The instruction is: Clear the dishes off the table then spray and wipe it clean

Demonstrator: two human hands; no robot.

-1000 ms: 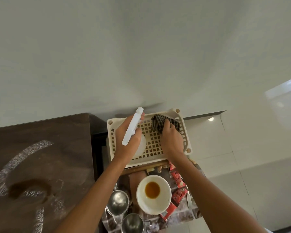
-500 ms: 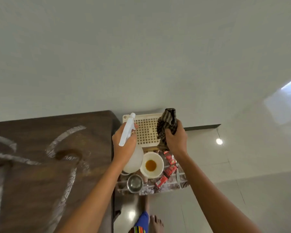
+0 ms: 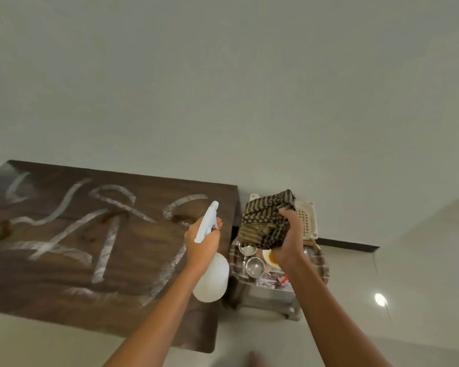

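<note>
Table (image 3: 51, 295), smeared white and brown, swings into view: left hand (image 3: 202, 245) grips the spray bottle (image 3: 211, 279) over its edge, right hand (image 3: 289, 237) clutches the checked cloth (image 3: 265, 223), lifted off the basket (image 3: 306, 221). Spraying looks next.

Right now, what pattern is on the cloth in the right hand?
The cloth is checked and striped, dark brown and tan; head view shows it.

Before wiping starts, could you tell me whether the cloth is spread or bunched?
Bunched: the right hand grips the cloth as a thick folded wad.
</note>
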